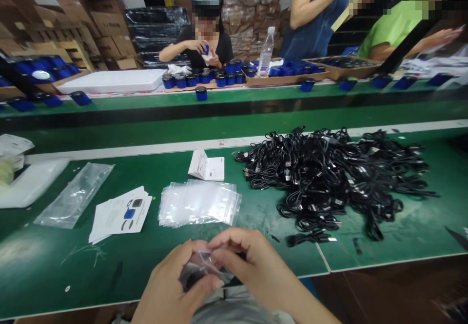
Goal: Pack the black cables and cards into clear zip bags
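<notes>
Close to the table's front edge, my left hand [179, 280] and my right hand [252, 260] are both closed on a small clear plastic bag [208, 261]. Something dark shows inside the bag; its shape is mostly hidden by my fingers. Just beyond my hands lies a fanned stack of clear plastic bags [197, 204], with an open folded leaflet [210, 168] standing behind it. To the left rest several printed cards [124, 214]. A large heap of bundled black USB cables [321, 172] spreads over the right side.
A long clear bag [76, 194] and white foam wrap [32, 182] lie at left. Across the green conveyor belt [146, 129] stand blue, black-topped jars [201, 93], trays of them and a water bottle [266, 53]. Several people [204, 36] work on the far side.
</notes>
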Action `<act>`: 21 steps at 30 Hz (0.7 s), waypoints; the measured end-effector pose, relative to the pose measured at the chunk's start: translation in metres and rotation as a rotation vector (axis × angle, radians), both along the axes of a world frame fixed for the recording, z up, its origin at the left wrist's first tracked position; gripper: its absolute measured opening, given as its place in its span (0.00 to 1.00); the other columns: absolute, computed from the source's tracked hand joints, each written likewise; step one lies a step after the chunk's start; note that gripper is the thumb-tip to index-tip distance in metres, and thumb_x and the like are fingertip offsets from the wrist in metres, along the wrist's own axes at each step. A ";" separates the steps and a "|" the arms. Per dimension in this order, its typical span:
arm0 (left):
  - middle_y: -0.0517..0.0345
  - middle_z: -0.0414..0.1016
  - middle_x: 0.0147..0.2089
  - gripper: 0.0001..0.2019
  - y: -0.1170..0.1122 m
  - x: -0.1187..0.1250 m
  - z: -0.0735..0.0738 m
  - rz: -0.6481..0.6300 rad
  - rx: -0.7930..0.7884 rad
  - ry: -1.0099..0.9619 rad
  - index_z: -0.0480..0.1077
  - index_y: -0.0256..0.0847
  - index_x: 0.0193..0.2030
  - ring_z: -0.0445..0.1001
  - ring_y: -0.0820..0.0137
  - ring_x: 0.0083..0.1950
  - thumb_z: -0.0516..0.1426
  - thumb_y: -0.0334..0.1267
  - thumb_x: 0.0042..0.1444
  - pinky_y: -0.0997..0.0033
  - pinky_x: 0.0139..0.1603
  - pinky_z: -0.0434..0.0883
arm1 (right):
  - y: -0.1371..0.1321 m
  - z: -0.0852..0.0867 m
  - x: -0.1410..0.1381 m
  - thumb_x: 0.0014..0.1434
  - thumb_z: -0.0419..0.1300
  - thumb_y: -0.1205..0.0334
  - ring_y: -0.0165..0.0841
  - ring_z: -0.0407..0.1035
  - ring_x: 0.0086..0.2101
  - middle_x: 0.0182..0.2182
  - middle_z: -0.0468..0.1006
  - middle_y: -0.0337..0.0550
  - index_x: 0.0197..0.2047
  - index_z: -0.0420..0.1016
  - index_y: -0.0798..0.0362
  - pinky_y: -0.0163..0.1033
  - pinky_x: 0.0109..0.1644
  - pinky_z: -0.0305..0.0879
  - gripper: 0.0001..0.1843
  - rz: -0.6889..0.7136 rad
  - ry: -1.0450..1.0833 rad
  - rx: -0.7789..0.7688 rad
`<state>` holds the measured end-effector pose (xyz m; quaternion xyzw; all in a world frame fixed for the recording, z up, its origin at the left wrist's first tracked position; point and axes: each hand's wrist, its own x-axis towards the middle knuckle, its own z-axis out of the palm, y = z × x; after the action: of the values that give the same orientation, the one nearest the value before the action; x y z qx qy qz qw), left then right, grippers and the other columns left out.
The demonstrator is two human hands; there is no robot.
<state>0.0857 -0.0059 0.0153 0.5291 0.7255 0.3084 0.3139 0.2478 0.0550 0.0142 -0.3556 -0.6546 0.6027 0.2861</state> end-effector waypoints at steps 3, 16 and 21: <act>0.59 0.79 0.33 0.10 0.001 -0.006 -0.004 -0.049 0.054 0.000 0.74 0.46 0.33 0.78 0.64 0.34 0.60 0.48 0.47 0.70 0.33 0.74 | 0.000 -0.002 0.006 0.55 0.61 0.61 0.31 0.70 0.31 0.32 0.78 0.40 0.41 0.74 0.51 0.34 0.33 0.64 0.09 -0.021 0.029 -0.013; 0.61 0.73 0.31 0.13 0.002 -0.017 0.002 0.013 0.121 -0.161 0.70 0.45 0.28 0.75 0.69 0.36 0.56 0.50 0.55 0.81 0.35 0.71 | 0.003 0.008 0.014 0.60 0.54 0.66 0.29 0.65 0.29 0.27 0.69 0.36 0.28 0.67 0.52 0.34 0.32 0.59 0.08 -0.050 -0.188 0.329; 0.62 0.71 0.31 0.13 0.001 -0.019 0.000 -0.041 0.145 -0.127 0.68 0.45 0.27 0.74 0.71 0.38 0.54 0.48 0.58 0.81 0.40 0.70 | 0.002 0.008 0.010 0.60 0.55 0.68 0.29 0.65 0.31 0.29 0.71 0.36 0.30 0.69 0.51 0.33 0.33 0.59 0.06 0.006 -0.144 0.330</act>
<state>0.0665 -0.0047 0.0157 0.5445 0.6690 0.3867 0.3263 0.2579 0.0570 0.0223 -0.3441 -0.7646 0.4607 0.2912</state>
